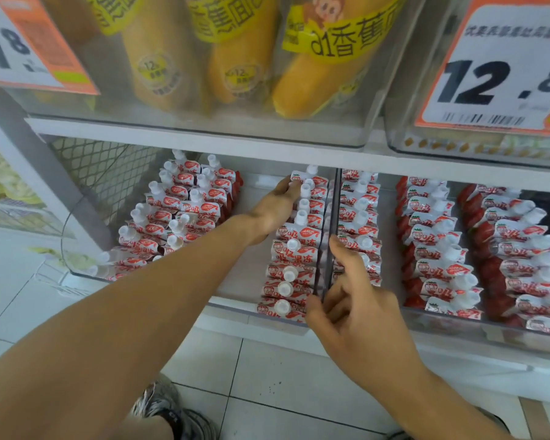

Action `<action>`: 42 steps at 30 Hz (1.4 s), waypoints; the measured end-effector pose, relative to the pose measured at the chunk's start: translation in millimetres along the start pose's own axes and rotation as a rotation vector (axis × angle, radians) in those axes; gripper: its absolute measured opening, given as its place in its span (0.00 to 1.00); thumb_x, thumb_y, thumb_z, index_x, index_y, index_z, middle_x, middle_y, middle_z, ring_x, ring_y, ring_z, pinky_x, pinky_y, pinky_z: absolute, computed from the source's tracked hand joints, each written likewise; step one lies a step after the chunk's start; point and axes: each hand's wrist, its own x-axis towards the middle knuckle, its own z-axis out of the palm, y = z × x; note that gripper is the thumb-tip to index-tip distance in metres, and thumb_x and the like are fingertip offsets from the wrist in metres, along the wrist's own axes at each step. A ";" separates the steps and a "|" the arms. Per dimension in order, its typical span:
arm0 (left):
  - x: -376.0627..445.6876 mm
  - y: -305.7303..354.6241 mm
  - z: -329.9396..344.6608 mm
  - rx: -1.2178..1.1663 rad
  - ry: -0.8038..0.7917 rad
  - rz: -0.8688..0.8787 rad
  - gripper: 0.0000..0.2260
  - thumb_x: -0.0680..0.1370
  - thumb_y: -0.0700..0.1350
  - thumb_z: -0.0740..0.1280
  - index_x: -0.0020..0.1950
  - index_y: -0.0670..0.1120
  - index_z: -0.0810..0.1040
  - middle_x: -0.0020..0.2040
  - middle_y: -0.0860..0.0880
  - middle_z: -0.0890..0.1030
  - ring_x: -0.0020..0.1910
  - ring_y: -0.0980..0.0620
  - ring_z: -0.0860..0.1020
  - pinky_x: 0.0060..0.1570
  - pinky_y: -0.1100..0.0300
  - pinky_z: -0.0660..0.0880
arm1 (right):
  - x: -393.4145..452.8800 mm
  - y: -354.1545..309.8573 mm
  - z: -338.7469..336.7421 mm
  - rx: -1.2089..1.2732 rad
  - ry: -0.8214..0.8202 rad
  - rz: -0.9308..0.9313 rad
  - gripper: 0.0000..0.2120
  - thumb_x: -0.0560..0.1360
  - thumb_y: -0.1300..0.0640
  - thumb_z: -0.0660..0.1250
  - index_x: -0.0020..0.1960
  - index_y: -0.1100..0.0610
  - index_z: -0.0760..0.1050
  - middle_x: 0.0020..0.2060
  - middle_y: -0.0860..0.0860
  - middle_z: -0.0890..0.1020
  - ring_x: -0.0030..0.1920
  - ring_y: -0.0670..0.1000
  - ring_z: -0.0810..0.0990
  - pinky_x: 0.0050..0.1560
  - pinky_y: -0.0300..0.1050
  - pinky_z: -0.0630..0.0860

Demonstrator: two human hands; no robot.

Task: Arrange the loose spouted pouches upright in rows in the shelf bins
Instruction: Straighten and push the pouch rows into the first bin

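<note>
Two hands (275,211) — two price signs (496,71), three banana pouches (318,74), two bins (326,230).

Red-and-white pouches (294,249) with white caps (300,217); yellow-banded packs (235,52); orange-bordered price tag (502,65).
</note>
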 end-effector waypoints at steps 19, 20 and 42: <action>-186.4 -88.3 -151.9 0.776 0.271 0.276 0.30 0.73 0.69 0.55 0.64 0.50 0.75 0.70 0.50 0.67 0.64 0.45 0.72 0.62 0.49 0.71 | 104.5 -102.1 74.6 -0.196 -0.525 -0.306 0.22 0.72 0.43 0.72 0.63 0.48 0.75 0.56 0.47 0.72 0.59 0.47 0.73 0.61 0.43 0.71; -187.1 -95.0 -154.4 0.739 0.258 0.293 0.30 0.74 0.69 0.54 0.65 0.51 0.74 0.71 0.52 0.64 0.65 0.47 0.72 0.61 0.51 0.72 | 116.0 -99.6 91.1 -0.203 -0.578 -0.328 0.24 0.72 0.41 0.72 0.64 0.48 0.75 0.57 0.49 0.73 0.59 0.49 0.73 0.64 0.47 0.71; -182.3 -96.1 -169.6 0.735 0.194 0.272 0.42 0.65 0.59 0.77 0.74 0.50 0.64 0.70 0.61 0.59 0.61 0.53 0.73 0.57 0.62 0.72 | 152.1 -79.1 141.2 -0.727 -0.724 -0.455 0.35 0.61 0.28 0.61 0.64 0.42 0.69 0.55 0.49 0.68 0.57 0.54 0.65 0.57 0.55 0.72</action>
